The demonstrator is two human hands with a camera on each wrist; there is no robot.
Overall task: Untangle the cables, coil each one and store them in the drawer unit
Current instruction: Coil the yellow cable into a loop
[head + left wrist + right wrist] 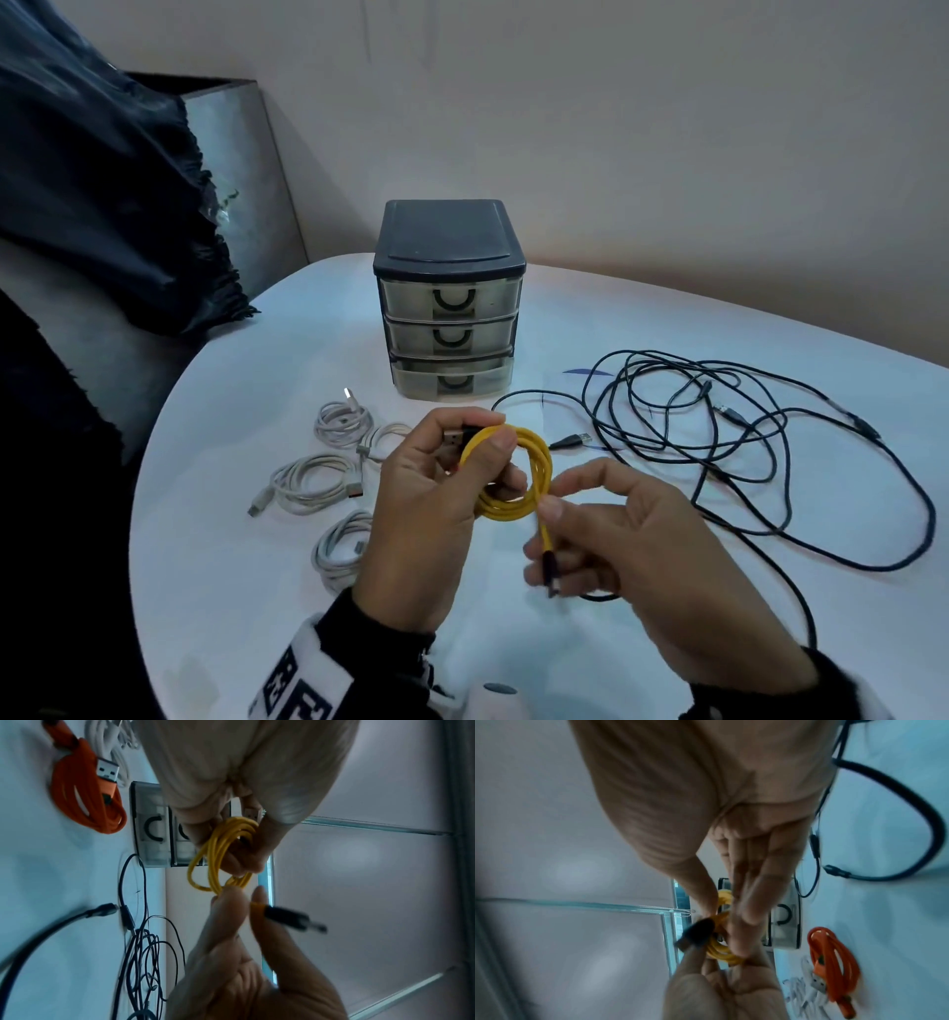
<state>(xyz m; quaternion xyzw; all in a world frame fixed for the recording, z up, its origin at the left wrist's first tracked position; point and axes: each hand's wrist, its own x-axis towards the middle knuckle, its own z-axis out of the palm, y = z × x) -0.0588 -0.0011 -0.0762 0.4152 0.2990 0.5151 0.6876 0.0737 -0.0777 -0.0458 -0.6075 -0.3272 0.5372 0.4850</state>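
Wall: we see a plain, pale wall (pixel 667 128) filling the far side, unmarked except for a faint vertical crease near the top.
Table: we look down on a white table (pixel 246 591) with a rounded edge, set close to that wall.
Furniture at left: we make out a grey upholstered piece (pixel 241 169) with a dark top edge.
Cloth: a dark, frayed fabric (pixel 102 180) hangs over it.
Light: we find it soft, cool and even.
Ceiling: from the left wrist we see pale panels (pixel 372 882) split by thin strips.
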